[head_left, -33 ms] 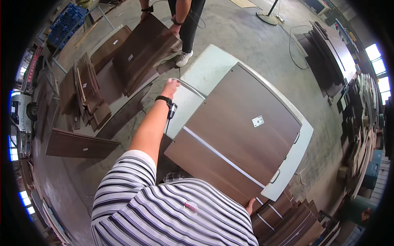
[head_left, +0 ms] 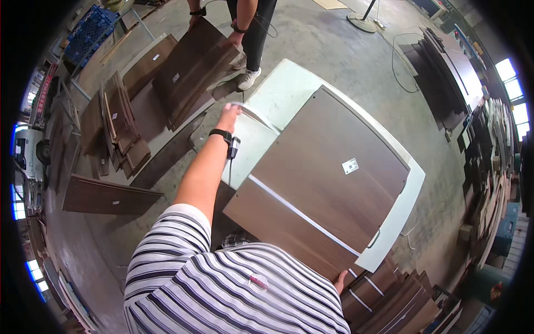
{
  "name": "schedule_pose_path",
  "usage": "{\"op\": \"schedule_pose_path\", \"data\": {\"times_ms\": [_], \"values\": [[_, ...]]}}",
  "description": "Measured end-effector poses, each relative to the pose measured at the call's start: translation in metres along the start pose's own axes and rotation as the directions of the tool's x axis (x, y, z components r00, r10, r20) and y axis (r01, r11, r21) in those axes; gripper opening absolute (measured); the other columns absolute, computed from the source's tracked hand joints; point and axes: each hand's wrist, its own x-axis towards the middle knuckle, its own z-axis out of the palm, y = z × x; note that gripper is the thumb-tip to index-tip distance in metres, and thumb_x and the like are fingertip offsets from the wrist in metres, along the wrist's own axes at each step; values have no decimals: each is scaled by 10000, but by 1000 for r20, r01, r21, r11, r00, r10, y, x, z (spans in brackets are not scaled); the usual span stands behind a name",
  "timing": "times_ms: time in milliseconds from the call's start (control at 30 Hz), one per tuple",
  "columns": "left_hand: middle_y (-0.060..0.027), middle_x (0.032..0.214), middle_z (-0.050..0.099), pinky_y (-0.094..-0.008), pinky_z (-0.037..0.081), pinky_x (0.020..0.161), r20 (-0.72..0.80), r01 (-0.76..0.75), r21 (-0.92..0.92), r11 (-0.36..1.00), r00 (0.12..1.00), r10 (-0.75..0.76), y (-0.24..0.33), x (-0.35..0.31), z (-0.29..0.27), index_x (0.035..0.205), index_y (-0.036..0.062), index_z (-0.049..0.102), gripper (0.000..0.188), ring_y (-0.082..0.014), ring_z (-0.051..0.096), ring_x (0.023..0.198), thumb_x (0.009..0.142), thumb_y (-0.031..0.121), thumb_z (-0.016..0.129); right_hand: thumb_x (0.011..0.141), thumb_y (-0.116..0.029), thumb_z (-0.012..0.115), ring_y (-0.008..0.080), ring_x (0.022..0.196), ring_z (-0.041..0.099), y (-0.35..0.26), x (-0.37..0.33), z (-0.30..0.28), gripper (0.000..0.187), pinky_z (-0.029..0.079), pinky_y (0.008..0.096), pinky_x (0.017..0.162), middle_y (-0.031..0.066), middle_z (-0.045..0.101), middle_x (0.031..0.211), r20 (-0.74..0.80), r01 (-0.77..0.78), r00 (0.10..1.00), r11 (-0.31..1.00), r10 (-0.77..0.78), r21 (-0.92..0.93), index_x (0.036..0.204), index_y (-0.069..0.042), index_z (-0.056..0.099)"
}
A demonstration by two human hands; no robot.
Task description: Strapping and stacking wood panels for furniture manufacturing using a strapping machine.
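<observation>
While the left hand (head_left: 229, 116) is clenched round the end of a pale strap (head_left: 266, 121), the right hand (head_left: 340, 280) shows little more than its thumb beside the near right corner of a brown panel (head_left: 328, 156); its fingers are hidden, so I cannot tell whether it grips anything. The panel lies flat on a pale green table (head_left: 289, 92), with bare tabletop at its far left and along its right side. It is roughly rectangular, faintly grained and slightly glossy, with a white label (head_left: 350, 166) right of its middle and small dark marks, perhaps holes, near its edges. A narrow white band (head_left: 300, 214) runs slantwise across its near part, and the strip of surface on the wearer's side of it looks a warmer brown. Across the floor (head_left: 328, 42), another person (head_left: 262, 28) has both hands on a dark brown board (head_left: 189, 64).
</observation>
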Motion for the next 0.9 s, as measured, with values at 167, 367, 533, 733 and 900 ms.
{"op": "schedule_pose_path", "data": {"times_ms": [167, 367, 533, 733, 900], "values": [[-92, 974, 585, -348, 407, 794, 162, 227, -316, 921, 970, -184, 36, -22, 86, 1113, 10, 499, 284, -153, 526, 876, 837, 61, 536, 874, -577, 471, 264, 1048, 537, -34, 6, -61, 595, 456, 440, 771, 82, 540, 1221, 66, -64, 994, 969, 82, -238, 1230, -101, 490], [-43, 681, 508, -263, 359, 365, -326, 255, 321, 912, 934, -146, -23, -18, 119, 829, 44, 531, 188, -130, 432, 436, 765, 130, 685, 897, -284, 567, 84, 553, 493, -106, 13, -100, 235, 378, 213, 460, 16, 551, 730, 69, 193, 981, 831, -184, -522, 914, -50, 574], [-64, 690, 581, -292, 418, 490, -258, 148, 59, 987, 958, -128, -35, -10, 115, 802, 24, 574, 224, -138, 540, 549, 785, 210, 699, 910, -232, 551, 83, 638, 559, -152, -10, -89, 210, 415, 185, 525, 29, 588, 808, 32, 308, 943, 832, -331, -462, 933, -25, 572], [-63, 777, 595, -298, 458, 657, -57, 127, -70, 990, 990, -131, -22, -2, 113, 885, 35, 513, 167, -146, 562, 694, 906, 198, 543, 906, -220, 548, 96, 750, 594, -162, -18, -55, 196, 468, 219, 675, 34, 615, 858, 96, 317, 944, 786, -316, -531, 915, -30, 596], [-37, 750, 582, -275, 463, 622, 660, -399, 221, 890, 733, 165, 84, -132, 214, 889, 34, 552, 300, -120, 555, 646, 980, 278, 402, 831, -56, 594, 281, 1088, 544, -203, -19, 41, 424, 438, 342, 923, 171, 527, 1212, 424, 758, 484, 125, -766, -640, 1239, -15, 484]]}}
